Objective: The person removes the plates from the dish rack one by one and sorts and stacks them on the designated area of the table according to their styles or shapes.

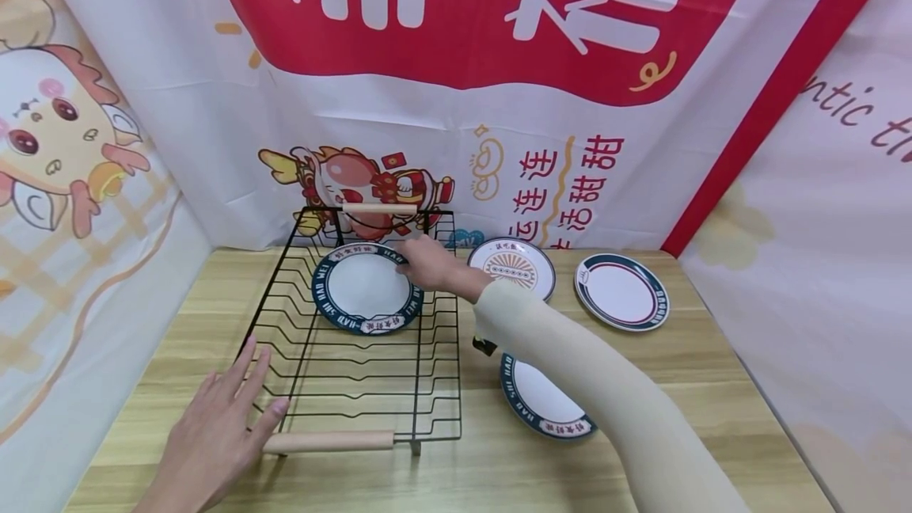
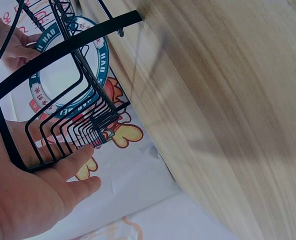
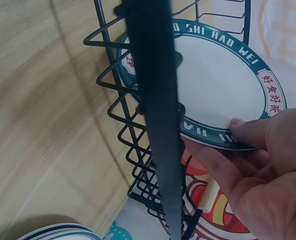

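A white plate with a dark green lettered rim (image 1: 366,291) stands tilted in the rear part of a black wire dish rack (image 1: 356,395). My right hand (image 1: 435,266) pinches its right edge; in the right wrist view the thumb of the right hand (image 3: 267,175) lies on the plate's (image 3: 217,80) face with fingers behind. At the rack's front left corner, my left hand (image 1: 221,418) rests with fingers extended along the side wire, near the front wooden handle (image 1: 331,441). The left wrist view shows the left hand (image 2: 48,200) against the rack's wires.
Right of the rack lie a plate with an orange sunburst print (image 1: 511,264), a plate with green and red rings (image 1: 622,292) and another green-rimmed plate (image 1: 545,398), partly hidden by my right sleeve (image 1: 606,386). Printed cloth (image 1: 399,109) hangs behind the wooden table (image 1: 712,418).
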`<state>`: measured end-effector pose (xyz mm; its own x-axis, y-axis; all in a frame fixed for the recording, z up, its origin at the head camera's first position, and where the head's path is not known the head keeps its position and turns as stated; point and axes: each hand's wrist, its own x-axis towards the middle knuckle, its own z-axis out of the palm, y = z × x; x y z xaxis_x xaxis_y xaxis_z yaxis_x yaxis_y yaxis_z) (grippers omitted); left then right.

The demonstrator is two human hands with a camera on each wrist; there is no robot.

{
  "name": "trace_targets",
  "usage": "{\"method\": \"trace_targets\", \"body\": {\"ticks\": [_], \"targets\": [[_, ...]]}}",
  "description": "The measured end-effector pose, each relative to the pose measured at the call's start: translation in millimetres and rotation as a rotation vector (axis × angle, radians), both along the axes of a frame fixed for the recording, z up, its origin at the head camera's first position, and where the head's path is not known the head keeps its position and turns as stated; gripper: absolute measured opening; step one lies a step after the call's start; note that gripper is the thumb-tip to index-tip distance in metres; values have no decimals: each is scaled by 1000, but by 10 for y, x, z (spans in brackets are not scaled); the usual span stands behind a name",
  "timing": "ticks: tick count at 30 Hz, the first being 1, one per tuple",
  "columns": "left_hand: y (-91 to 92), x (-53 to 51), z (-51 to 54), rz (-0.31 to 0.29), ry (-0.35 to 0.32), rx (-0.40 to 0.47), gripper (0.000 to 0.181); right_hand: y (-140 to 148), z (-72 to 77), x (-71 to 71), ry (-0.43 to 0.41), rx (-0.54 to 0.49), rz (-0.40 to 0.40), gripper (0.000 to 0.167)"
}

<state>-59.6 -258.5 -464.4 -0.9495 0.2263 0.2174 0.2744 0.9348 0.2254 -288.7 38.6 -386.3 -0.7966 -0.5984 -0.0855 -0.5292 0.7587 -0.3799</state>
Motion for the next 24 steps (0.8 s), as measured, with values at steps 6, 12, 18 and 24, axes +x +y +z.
{"method": "trace_targets", "body": {"ticks": [6, 12, 18, 24], "targets": [[-6, 9, -15, -6, 20, 7, 75, 36, 59, 23, 42, -50, -7, 18], [-1, 15, -14, -6, 25, 13, 75, 94, 114, 43, 62, -79, -24, 19], [0, 20, -8, 2, 14, 11, 75, 179, 213, 87, 104, -144, -41, 10], [9, 35, 6, 6, 7, 7, 75, 269, 267, 104, 105, -181, -72, 9]]}}
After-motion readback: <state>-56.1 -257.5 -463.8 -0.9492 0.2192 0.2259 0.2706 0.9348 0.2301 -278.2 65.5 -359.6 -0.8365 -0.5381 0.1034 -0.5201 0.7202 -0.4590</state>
